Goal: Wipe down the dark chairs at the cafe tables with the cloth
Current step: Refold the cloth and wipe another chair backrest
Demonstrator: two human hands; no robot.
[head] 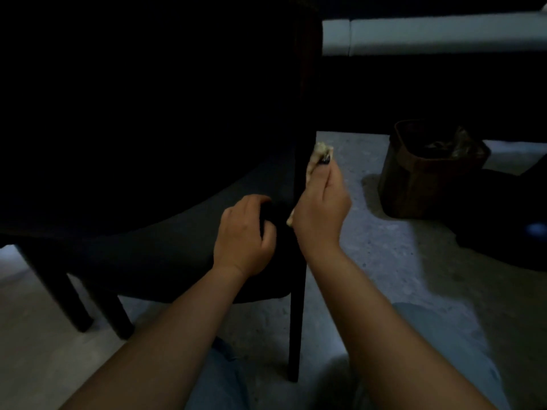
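Down low beside the dark chair [165,255], both hands work at its right front corner. The right hand [321,208] is closed round a pale cloth [318,156], its fingers curled about the fabric and a dark-painted nail showing near the top; the cloth is pressed against the chair's thin upright leg [297,321], with one end bunched above the fingers and a small corner poking out below the heel of the hand. The left hand [244,235] grips the chair just beside it, fingers curled over the dark seat edge and thumb wrapped underneath, so it touches the chair only and not the cloth.

The cloth looks cream or light beige, crumpled, and mostly hidden inside the fist. The chair is very dark, almost black in the dim light; its rounded seat runs off to the left, more legs [77,300] stand at the lower left, and the leg being wiped drops straight to the floor [384,261].

Both forearms reach up from the bottom edge, bare to the elbow, the right wrist angled inward toward the leg, the left wrist bent over the seat. Blue trousers [225,377] show between the arms.

Farther right a brown bin [414,184] stands on the pale speckled floor, and a light-coloured bar [429,34] crosses the top right.
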